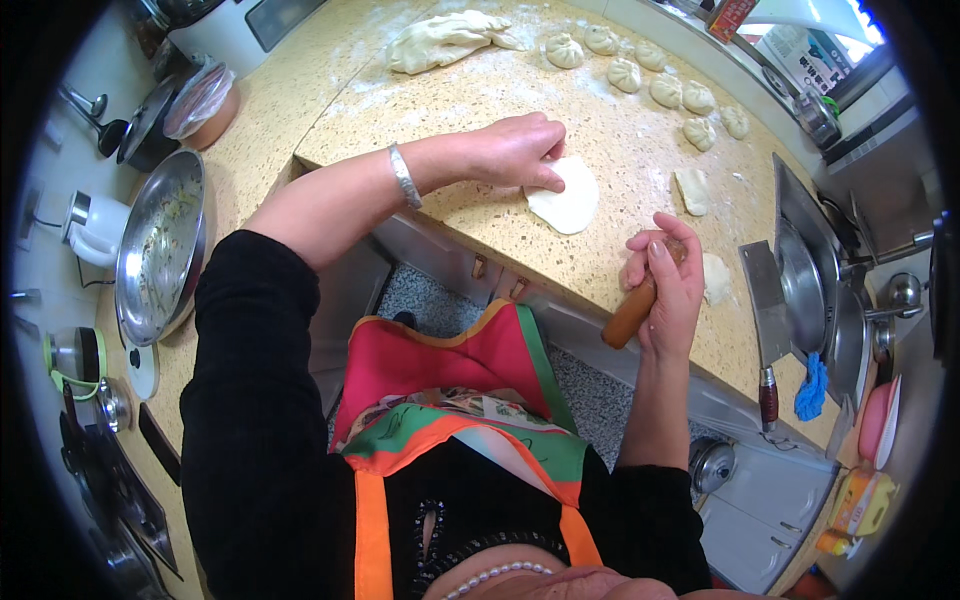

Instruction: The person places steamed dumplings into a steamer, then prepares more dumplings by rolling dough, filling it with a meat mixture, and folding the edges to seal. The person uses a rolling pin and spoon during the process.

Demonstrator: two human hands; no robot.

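My left hand (pixel 525 154) pinches the left edge of a flat, round dough wrapper (pixel 574 201), thumb on top and the other fingers curled. The wrapper lies on the floured, speckled countertop (pixel 450 225) near its front edge. In my right hand (pixel 671 281) is a short wooden rolling pin (pixel 628 315), tilted and raised off the wrapper. Partly behind that hand is a small flattened piece of dough (pixel 715 279). Another dough piece (pixel 691 191) lies farther back on the right.
Several pleated buns (pixel 624 75) stand at the back right; a large dough lump (pixel 442 43) rests at the back. A cleaver (pixel 763 307) lies beside the sink (pixel 796 187), near a blue cloth (pixel 811 386). On the left is a steel bowl (pixel 161 247) with filling remnants.
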